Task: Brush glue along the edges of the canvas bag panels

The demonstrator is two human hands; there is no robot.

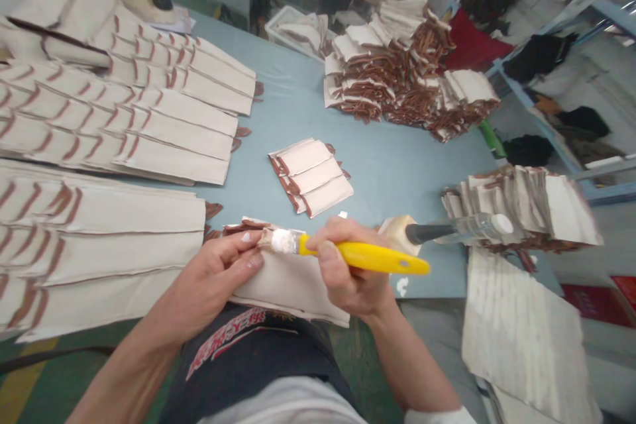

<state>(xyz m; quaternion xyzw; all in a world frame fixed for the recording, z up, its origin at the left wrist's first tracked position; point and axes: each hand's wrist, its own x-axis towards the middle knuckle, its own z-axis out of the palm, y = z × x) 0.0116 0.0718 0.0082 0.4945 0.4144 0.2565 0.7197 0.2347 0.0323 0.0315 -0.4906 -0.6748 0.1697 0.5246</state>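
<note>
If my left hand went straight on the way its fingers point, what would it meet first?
Most likely the white-coated brush head, which lies just ahead of your left hand. Depth is unclear in this single view, so the two may already touch.

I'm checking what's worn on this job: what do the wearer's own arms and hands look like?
Both the left hand and right hand are ungloved, with no watch or bracelet visible at either wrist. The forearms are bare; a whitish sleeve shows low on the right arm, while no left sleeve is in view.
</note>
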